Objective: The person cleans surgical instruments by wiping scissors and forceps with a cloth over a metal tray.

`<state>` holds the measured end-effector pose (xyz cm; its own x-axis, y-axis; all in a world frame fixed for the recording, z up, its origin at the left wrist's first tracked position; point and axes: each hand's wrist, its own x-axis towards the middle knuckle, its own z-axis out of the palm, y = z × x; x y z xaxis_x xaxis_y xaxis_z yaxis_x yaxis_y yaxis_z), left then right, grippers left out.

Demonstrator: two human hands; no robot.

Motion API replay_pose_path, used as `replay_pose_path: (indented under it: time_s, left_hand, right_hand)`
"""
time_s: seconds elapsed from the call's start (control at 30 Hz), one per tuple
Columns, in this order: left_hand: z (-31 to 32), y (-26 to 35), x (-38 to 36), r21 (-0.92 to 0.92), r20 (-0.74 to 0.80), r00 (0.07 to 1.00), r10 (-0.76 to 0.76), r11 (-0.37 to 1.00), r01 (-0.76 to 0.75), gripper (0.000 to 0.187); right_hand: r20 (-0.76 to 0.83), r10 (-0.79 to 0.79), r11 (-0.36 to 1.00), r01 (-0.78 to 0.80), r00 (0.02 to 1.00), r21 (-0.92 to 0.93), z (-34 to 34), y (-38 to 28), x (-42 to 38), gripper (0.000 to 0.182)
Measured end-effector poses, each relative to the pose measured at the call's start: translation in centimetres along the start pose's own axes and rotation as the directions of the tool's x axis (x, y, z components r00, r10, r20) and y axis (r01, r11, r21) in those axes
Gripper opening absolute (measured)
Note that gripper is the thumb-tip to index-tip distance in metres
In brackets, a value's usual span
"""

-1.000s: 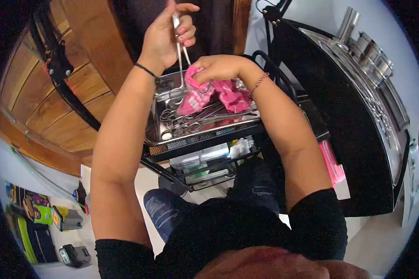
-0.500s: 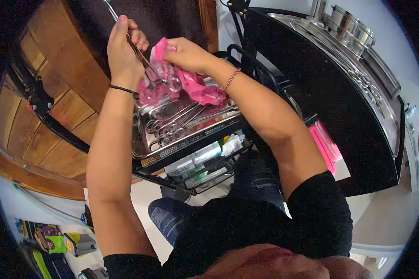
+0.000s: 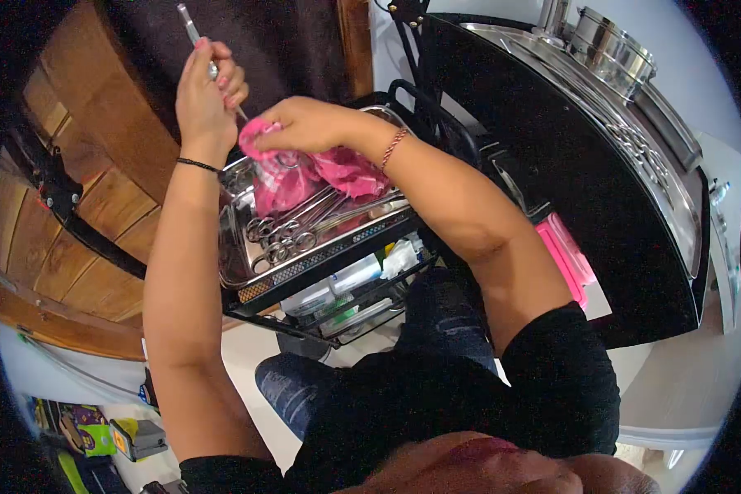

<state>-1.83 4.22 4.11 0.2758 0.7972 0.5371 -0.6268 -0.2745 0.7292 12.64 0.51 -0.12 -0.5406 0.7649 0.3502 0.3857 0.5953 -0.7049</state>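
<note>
My left hand (image 3: 210,90) is closed round a long metal instrument (image 3: 191,26), raised at the upper left with its end pointing up. My right hand (image 3: 300,125) pinches a pink and white cloth (image 3: 284,185), which hangs over a metal tray (image 3: 237,267). The cloth's top edge is close to the lower end of the instrument; whether they touch is unclear. Several ring-handled metal instruments (image 3: 284,239) lie in the tray below the cloth.
The tray stands on a black cart (image 3: 329,276) with packets on its lower shelf. At the right, a black table (image 3: 535,156) bears a long metal tray (image 3: 685,239) of instruments and a round steel container (image 3: 609,51). A wooden door (image 3: 107,222) is at the left.
My right hand has moved left and down with the cloth. My left hand has turned the instrument, and its ringed handles no longer show beside the cloth. The view has shifted slightly.
</note>
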Motion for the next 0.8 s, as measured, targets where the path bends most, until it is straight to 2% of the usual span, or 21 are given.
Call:
replay_pose_path:
  time_s: [0.07,0.13,0.17,0.23,0.33,0.4,0.43,0.57,0.6,0.73,0.8]
  left_hand:
    - [0.0,-0.2,-0.1,0.007,0.030,0.997,-0.076,0.997,0.076,0.026]
    - [0.4,-0.7,-0.3,0.066,0.035,0.996,-0.079,0.995,0.077,0.028]
    - [0.5,-0.7,-0.4,0.073,0.015,0.998,-0.067,0.995,0.066,0.028]
    - [0.6,-0.6,-0.4,0.077,0.046,0.997,-0.066,0.995,0.063,0.025]
    - [0.2,-0.8,-0.4,0.165,0.037,0.995,-0.092,0.983,0.085,0.026]
    - [0.3,-0.8,-0.4,0.251,0.101,0.987,-0.127,0.963,0.098,0.031]
    - [0.4,-0.8,-0.3,0.265,0.096,0.988,-0.124,0.960,0.095,0.031]
    - [0.7,-1.3,-0.3,0.422,0.130,0.982,-0.137,0.904,0.070,0.034]
    - [0.6,-1.3,-0.3,0.431,0.132,0.981,-0.142,0.900,0.072,0.034]
    - [0.4,-1.2,-0.2,0.523,0.040,0.987,-0.158,0.845,0.114,0.037]
    - [0.6,-1.0,-0.5,0.561,0.043,0.985,-0.165,0.820,0.113,0.037]
  right_hand:
    - [-0.111,0.013,0.999,-0.008,0.994,0.049,0.1,0.0,0.3,0.021]
    - [-0.137,-0.016,1.000,0.017,0.990,0.003,-0.2,0.8,0.6,0.020]
    - [-0.116,-0.028,1.000,0.030,0.993,0.009,-0.4,0.9,0.5,0.020]
    - [0.135,0.001,0.998,0.007,0.991,-0.058,-0.9,0.8,0.2,0.021]
    - [0.108,0.016,0.993,-0.002,0.994,-0.122,-0.1,0.6,0.3,0.020]
    - [0.048,0.093,0.986,-0.086,0.995,-0.140,-0.2,0.4,0.2,0.019]
    - [0.050,0.079,0.989,-0.072,0.996,-0.132,-0.4,0.5,0.3,0.019]
    - [-0.156,0.051,0.995,-0.063,0.986,-0.073,-1.0,1.7,0.8,0.020]
    - [-0.162,0.047,0.996,-0.059,0.986,-0.065,-0.9,1.7,0.8,0.020]
    - [-0.420,0.083,0.984,-0.008,0.904,0.177,-0.9,1.5,0.8,0.023]
    - [-0.448,0.057,0.983,0.027,0.892,0.180,-1.1,1.8,1.1,0.023]
